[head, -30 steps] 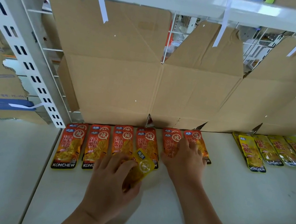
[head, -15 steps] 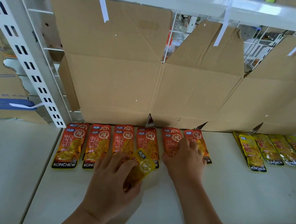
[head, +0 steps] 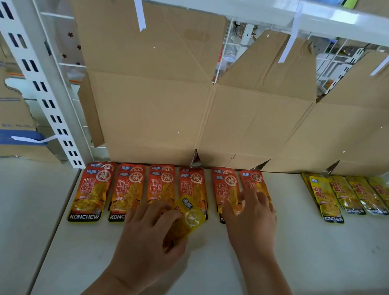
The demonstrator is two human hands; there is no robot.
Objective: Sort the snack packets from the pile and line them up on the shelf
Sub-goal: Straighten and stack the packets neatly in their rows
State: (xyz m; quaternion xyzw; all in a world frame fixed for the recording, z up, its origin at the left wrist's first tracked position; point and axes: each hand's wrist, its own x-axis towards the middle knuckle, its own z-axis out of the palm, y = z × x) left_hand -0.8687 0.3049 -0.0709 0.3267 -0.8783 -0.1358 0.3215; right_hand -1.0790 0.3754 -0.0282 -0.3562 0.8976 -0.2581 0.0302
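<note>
Glossy, crinkled foil is catching the light on a small yellow snack packet (head: 188, 222), which the left hand (head: 148, 242) is gripping with curled fingers low over the matte white metal shelf (head: 324, 257), overlapping the lower edge of a row of flat orange-red foil packets (head: 128, 188). The right hand (head: 250, 220) is pressing spread, fairly straight fingers onto the two rightmost packets of that row. Well apart to the right, a short row of yellow foil packets (head: 348, 197) is lying at the back. Brown corrugated cardboard sheets (head: 147, 114) are standing behind both rows, covering most of the wire back.
</note>
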